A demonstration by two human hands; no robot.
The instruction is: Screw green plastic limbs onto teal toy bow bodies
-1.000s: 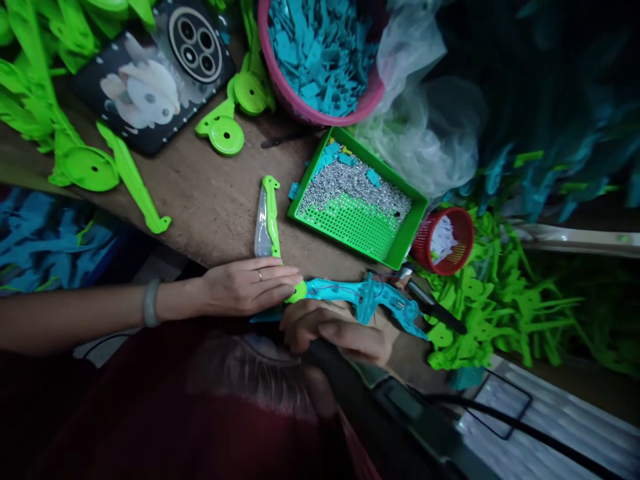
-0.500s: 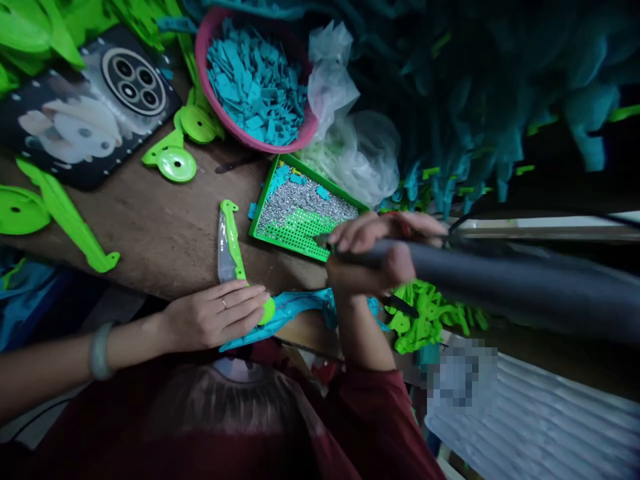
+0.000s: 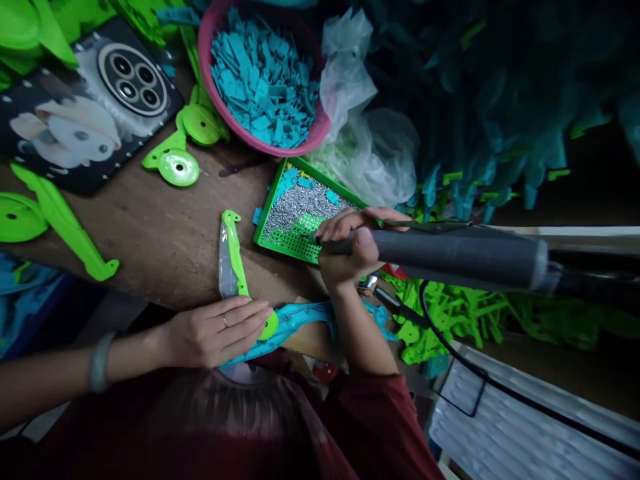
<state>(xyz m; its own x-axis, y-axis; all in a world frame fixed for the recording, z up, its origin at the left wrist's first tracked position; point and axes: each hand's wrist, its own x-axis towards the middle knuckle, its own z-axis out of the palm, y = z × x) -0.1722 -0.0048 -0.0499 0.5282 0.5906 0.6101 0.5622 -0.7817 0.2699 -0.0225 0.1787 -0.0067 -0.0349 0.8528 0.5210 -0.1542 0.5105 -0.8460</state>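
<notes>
My left hand (image 3: pixel 215 331) lies with fingers stretched out flat over a bright green plastic piece with a round end (image 3: pixel 270 325) and a grey blade-like strip (image 3: pixel 228 263). Beneath it is a long curved blue plastic part (image 3: pixel 305 317); the left thumb is hidden. Fingers wrapped round, my right hand (image 3: pixel 350 250) holds a grey cylindrical electric screwdriver (image 3: pixel 450 257) lying almost level. The screwdriver's tip is over a green tray (image 3: pixel 270 248) of small silvery screws (image 3: pixel 300 207). Whether a screw is on the tip is too small to tell.
A pink bowl (image 3: pixel 210 73) of small blue pieces stands behind the tray, beside a crumpled clear plastic bag (image 3: pixel 380 160). A phone (image 3: pixel 90 113) lies at left among green parts. More green parts (image 3: pixel 450 307) are piled at right, where a black cable (image 3: pixel 505 387) hangs.
My right hand and the screwdriver have shifted slightly left over the tray, and the screwdriver's rear end and cable have come into view. My left hand stays on the parts.
</notes>
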